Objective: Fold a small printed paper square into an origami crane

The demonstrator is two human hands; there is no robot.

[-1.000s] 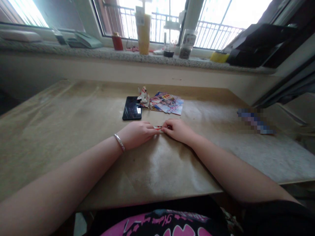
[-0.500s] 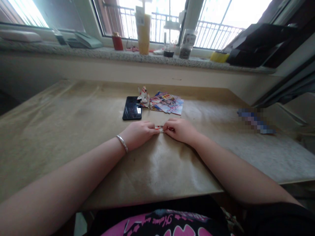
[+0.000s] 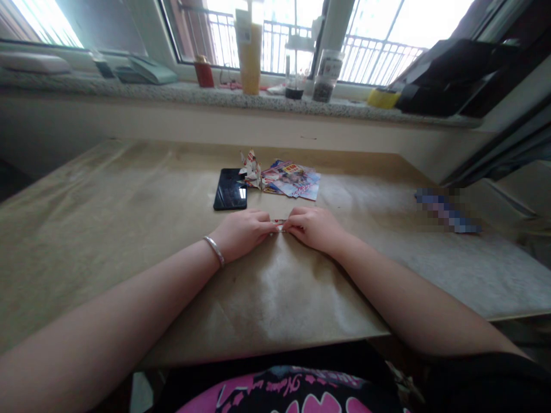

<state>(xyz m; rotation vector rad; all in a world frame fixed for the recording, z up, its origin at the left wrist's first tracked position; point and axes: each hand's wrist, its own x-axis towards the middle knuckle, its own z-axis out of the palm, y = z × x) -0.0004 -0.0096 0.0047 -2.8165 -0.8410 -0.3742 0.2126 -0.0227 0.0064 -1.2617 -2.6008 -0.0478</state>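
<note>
My left hand and my right hand meet at the middle of the table, fingers curled and pinched on a small folded piece of printed paper pressed against the brown table surface. Only a sliver of the paper shows between the fingertips. A silver bangle sits on my left wrist. Just beyond the hands lie a black phone, a folded paper figure and a fan of colourful printed sheets.
A stone window ledge behind the table carries a yellow bottle, a red cup, jars and a yellow bowl. A blurred blue object lies at the table's right. The table's near edge runs just before my lap.
The two hands have drawn slightly closer together over the small paper, so less of it shows. Everything else stays where it was.
</note>
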